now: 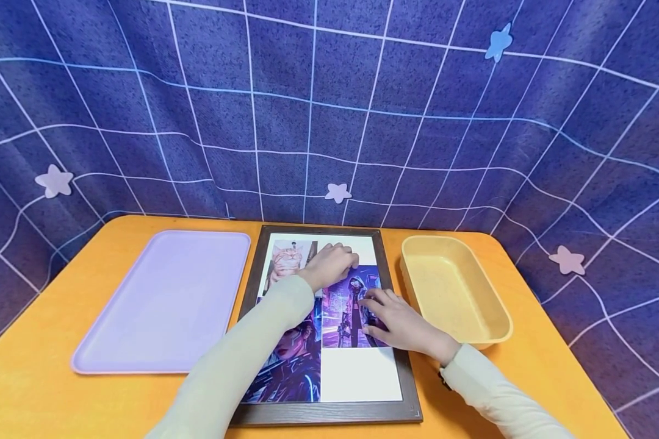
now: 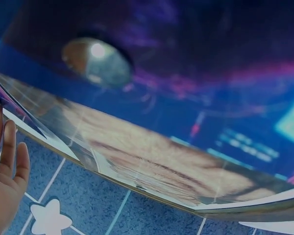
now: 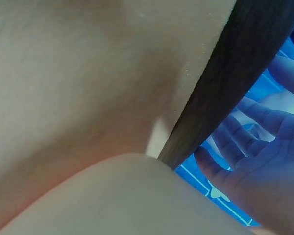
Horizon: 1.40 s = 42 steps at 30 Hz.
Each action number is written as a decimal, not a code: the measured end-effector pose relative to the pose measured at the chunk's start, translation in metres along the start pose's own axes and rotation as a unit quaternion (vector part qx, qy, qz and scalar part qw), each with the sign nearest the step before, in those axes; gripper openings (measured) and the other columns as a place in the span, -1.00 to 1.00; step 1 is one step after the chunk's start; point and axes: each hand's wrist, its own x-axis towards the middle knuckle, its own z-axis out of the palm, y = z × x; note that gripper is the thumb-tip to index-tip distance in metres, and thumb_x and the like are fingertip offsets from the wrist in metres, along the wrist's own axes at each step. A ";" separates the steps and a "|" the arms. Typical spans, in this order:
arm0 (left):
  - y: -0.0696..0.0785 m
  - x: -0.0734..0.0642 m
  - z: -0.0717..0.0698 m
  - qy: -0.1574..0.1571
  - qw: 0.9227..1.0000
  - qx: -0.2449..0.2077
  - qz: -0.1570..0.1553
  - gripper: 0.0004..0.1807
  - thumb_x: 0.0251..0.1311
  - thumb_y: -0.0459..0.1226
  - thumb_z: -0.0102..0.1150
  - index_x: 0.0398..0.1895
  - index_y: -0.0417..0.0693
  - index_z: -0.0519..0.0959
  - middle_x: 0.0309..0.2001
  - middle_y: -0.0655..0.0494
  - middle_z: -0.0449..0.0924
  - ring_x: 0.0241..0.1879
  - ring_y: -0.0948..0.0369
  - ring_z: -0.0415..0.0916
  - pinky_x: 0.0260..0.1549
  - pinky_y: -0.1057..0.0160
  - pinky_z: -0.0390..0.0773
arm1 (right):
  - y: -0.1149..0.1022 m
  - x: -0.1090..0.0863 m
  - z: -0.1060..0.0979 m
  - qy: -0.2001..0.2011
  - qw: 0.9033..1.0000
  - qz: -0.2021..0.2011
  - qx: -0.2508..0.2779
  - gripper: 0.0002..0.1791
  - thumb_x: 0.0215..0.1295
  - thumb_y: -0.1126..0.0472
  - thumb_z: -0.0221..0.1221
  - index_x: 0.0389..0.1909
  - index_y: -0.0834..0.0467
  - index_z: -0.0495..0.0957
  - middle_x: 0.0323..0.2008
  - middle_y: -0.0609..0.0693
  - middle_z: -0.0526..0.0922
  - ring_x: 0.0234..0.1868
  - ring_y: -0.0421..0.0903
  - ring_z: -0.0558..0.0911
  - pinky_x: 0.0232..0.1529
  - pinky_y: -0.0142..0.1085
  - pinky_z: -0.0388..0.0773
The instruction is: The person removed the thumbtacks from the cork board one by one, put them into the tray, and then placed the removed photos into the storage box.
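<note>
A dark-framed white board [image 1: 360, 378] lies flat with several printed pictures on it. My left hand [image 1: 332, 265] reaches across, its fingertips down at the top edge of a purple city picture with a hooded figure [image 1: 343, 311]. In the left wrist view the left fingers [image 2: 9, 142] extend to that picture's edge; the thumb is hidden. My right hand [image 1: 401, 323] rests over the same picture's right side, fingers spread. A cat picture [image 1: 287, 261] sits at upper left, partly behind the left hand, and a dark neon portrait [image 1: 293, 372] at lower left, partly under the left sleeve.
A lilac tray [image 1: 165, 305] lies left of the frame on the orange table [image 1: 27, 378]. To the right stands a yellow bin [image 1: 450, 292], close beside the right hand. A blue gridded curtain with stars [image 1: 285, 122] hangs behind the table.
</note>
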 end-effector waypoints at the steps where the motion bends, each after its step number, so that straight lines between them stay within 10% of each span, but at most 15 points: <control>1: 0.000 0.000 0.000 -0.002 1.000 0.001 0.000 -0.79 0.12 -0.32 0.12 -0.19 0.12 0.59 -0.16 0.20 0.59 -0.11 0.18 0.49 -0.09 0.16 0.44 | 0.000 0.000 0.000 0.000 1.000 0.000 0.002 -0.44 0.18 -0.05 0.15 0.15 0.14 0.40 0.14 0.10 0.39 0.08 -0.01 0.37 0.14 -0.11 0.35; 42: 0.003 0.000 -0.006 -0.010 1.000 0.007 -0.007 -0.78 0.12 -0.31 0.12 -0.19 0.15 0.61 -0.19 0.19 0.61 -0.15 0.15 0.50 -0.09 0.13 0.40 | -0.001 0.000 0.000 0.004 1.000 0.005 0.005 -0.45 0.15 -0.04 0.18 0.13 0.13 0.42 0.11 0.06 0.40 0.03 -0.05 0.36 0.06 -0.16 0.41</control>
